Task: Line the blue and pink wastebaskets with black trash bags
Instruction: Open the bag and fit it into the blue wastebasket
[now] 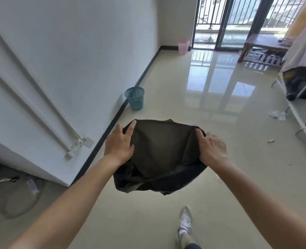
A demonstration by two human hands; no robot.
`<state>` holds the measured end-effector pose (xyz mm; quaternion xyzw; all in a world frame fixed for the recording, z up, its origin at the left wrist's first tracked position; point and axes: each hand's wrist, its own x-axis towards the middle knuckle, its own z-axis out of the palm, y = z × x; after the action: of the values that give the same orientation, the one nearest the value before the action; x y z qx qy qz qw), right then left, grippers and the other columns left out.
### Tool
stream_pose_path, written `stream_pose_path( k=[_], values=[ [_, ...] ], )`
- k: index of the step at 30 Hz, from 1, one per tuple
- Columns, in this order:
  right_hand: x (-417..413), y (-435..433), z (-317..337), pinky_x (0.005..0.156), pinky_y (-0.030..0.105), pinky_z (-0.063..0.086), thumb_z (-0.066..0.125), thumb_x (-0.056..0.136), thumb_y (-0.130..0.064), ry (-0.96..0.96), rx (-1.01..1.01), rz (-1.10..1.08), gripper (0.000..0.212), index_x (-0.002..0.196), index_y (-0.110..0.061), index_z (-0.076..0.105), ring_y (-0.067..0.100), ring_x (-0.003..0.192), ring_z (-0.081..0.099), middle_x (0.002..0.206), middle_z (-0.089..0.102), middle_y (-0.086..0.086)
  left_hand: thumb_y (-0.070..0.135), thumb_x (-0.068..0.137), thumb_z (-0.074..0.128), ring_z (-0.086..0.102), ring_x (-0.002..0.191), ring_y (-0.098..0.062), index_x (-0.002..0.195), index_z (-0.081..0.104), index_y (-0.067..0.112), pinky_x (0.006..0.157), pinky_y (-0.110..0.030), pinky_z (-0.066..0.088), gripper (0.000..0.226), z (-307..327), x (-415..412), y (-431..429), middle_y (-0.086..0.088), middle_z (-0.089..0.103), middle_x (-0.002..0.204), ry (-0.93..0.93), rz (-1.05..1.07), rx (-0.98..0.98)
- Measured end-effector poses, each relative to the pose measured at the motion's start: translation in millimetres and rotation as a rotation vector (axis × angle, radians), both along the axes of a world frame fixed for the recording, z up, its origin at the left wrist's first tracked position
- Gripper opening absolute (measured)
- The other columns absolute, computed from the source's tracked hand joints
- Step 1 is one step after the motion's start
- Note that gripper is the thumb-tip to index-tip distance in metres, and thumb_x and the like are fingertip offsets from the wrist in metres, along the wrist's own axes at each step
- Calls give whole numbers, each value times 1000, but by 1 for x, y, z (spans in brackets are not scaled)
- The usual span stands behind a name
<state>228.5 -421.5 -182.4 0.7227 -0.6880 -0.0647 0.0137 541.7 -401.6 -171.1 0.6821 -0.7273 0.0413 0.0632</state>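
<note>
A black trash bag (159, 155) is spread open in the air in front of me. My left hand (118, 145) grips its left rim and my right hand (212, 150) grips its right rim. The blue wastebasket (135, 98) stands upright on the floor against the left wall, a short way beyond the bag, with nothing visible inside. The pink wastebasket (183, 46) stands far off in the corner by the balcony door.
A white wall with a black baseboard (123, 108) runs along the left. A wooden bench (263, 45) stands by the glass door. A metal rack (299, 108) with a dark bag lines the right side. Paper scraps (277, 115) lie on the glossy floor. My white shoe (185, 221) is below.
</note>
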Motion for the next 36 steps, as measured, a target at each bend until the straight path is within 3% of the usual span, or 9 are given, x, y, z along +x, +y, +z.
stream_pose_path(
  k=[5, 9, 12, 17, 20, 23, 26, 30, 36],
  values=[
    [-17, -160, -17, 67, 35, 35, 49, 83, -28, -116, -36, 6, 64, 143, -22, 28, 32, 97, 63, 101, 70, 11, 32, 79, 70, 46, 93, -28, 153, 2, 35, 82, -40, 44, 101, -16, -18, -151, -13, 34, 116, -171, 23, 88],
    [-8, -284, -9, 69, 36, 36, 66, 76, -55, -71, -18, 95, 89, 145, -20, 22, 31, 97, 64, 101, 70, 8, 14, 83, 62, 43, 76, -23, 150, -16, 37, 71, -37, 46, 106, -13, -19, -256, -13, 38, 114, -202, 133, 132],
    [16, -367, -1, 74, 37, 40, 75, 73, -38, 3, 50, 158, 99, 149, -19, 14, 31, 100, 61, 106, 67, 8, 11, 83, 57, 54, 72, -25, 151, -17, 34, 61, -36, 43, 103, -9, -2, -319, -11, 46, 111, -155, 200, 136],
    [59, -501, -15, 70, 39, 48, 69, 76, -8, 19, 110, 205, 106, 153, -34, 3, 32, 99, 55, 112, 49, 8, 10, 83, 54, 44, 54, -20, 150, -18, 34, 51, -32, 38, 102, -30, 47, -437, -7, 53, 99, -32, 316, 121],
    [84, -587, -32, 59, 40, 43, 65, 80, -4, 4, 143, 199, 105, 153, -38, -1, 33, 89, 61, 98, 40, 7, 11, 83, 54, 42, 51, -17, 145, -28, 38, 50, -32, 38, 107, -51, 77, -522, -6, 51, 97, -7, 322, 151],
    [115, -678, -41, 59, 40, 43, 63, 81, -3, 23, 151, 209, 107, 154, -37, -7, 34, 91, 63, 101, 46, 9, 11, 82, 56, 41, 51, -16, 135, -40, 42, 51, -32, 39, 114, -65, 104, -613, -6, 50, 99, 53, 310, 155],
    [146, -769, -35, 62, 40, 45, 63, 80, -2, 6, 161, 219, 106, 153, -34, -7, 35, 92, 64, 103, 52, 10, 12, 82, 57, 42, 54, -17, 132, -45, 40, 55, -34, 41, 117, -67, 128, -700, -9, 52, 107, 93, 302, 195],
    [183, -877, -22, 59, 40, 42, 61, 80, -3, -120, 65, 270, 96, 149, -30, 0, 37, 83, 63, 90, 43, 7, 20, 86, 57, 50, 66, -23, 132, -45, 44, 62, -36, 45, 115, -55, 156, -803, -16, 54, 119, 242, 308, 179],
    [229, -1037, -47, 57, 38, 37, 57, 85, -5, -270, -1, 379, 81, 147, -23, 8, 38, 75, 61, 110, 51, 12, 56, 85, 43, 63, 93, -41, 139, -32, 51, 81, -51, 54, 93, -71, 172, -939, -15, 49, 139, 574, 387, 52]
  ],
)
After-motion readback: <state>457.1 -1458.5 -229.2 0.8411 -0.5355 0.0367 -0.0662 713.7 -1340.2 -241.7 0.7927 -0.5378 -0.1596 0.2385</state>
